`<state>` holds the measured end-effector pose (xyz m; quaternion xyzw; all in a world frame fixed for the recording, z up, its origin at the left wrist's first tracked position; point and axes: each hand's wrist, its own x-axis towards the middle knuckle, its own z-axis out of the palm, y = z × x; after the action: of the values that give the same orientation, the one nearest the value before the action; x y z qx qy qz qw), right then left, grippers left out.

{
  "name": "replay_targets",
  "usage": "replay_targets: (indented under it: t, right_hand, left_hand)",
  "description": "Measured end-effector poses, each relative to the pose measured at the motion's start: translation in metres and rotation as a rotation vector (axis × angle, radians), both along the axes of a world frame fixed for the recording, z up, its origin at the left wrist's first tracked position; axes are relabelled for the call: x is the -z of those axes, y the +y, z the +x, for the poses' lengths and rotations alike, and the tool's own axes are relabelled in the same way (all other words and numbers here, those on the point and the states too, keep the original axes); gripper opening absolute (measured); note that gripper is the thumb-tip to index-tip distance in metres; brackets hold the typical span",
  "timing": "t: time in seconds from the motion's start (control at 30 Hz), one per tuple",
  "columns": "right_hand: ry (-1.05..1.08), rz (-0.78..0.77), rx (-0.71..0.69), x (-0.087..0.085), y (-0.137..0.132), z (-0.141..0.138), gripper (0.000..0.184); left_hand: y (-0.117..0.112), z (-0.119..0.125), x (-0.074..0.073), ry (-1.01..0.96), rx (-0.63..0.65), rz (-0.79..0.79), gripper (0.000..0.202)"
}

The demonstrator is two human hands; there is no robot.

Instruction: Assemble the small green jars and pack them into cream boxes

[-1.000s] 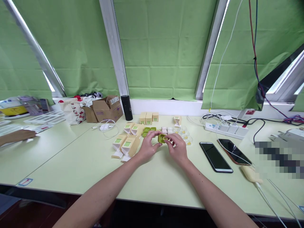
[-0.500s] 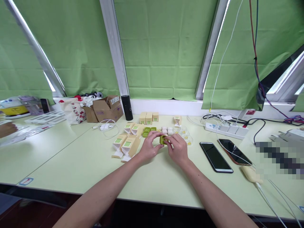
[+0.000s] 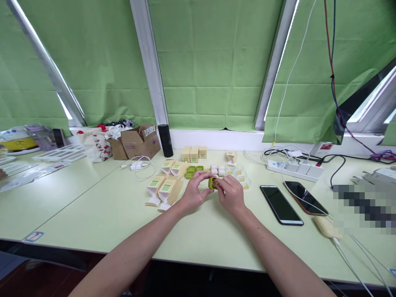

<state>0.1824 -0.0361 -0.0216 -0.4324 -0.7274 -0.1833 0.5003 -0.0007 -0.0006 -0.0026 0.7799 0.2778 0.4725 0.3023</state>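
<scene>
A small green square case (image 3: 212,183) is held up on its side above the table, its open face turned to the right. My left hand (image 3: 196,192) grips its rim between thumb and fingers. At the opening, my right hand (image 3: 230,192) has its fingertips pinched together, reaching into the case; what they hold is hidden. Just behind my hands stand several more green cases (image 3: 191,170) and a cluster of small white pieces (image 3: 218,170). Clear plastic pieces with yellow spots (image 3: 243,177) lie beyond my right hand. Left of my hands are several opened beige cartons (image 3: 168,189).
Closed beige boxes (image 3: 194,154) and one opened carton (image 3: 231,156) stand farther back. A black bottle (image 3: 165,140) and a cardboard box (image 3: 140,141) are near the wall. Two phones (image 3: 282,205), a power strip (image 3: 295,169) and cables lie right. Another person's hand (image 3: 3,173) shows far left.
My right fingertips have shifted slightly at the case's opening, while my left hand keeps its grip. The other person's hand has moved left, nearly out of view.
</scene>
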Motion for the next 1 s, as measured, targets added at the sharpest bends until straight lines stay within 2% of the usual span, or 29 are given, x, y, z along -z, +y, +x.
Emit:
replay_targets:
  t: [0.53,0.73,0.9,1.0]
  right_hand:
    - [-0.019,-0.031,-0.022,0.0011,0.0014,0.0010,0.030]
    - [-0.012,-0.049,-0.037,0.0020,0.0022,0.0021,0.026]
    - [0.008,-0.072,-0.094,-0.0009,-0.0010,0.0045,0.023]
    - [0.041,-0.042,-0.117,-0.0032,-0.0033,0.0059,0.024]
  left_hand:
    - [-0.0011,-0.0002,-0.0006,-0.007,0.041,-0.023,0.044]
    - [0.0000,-0.0023,-0.0017,0.003,0.041,-0.014,0.044]
    - [0.0046,-0.0038,-0.0004,-0.003,0.024,0.010,0.045]
    - [0.0073,-0.0043,0.0002,-0.002,-0.027,0.025,0.045]
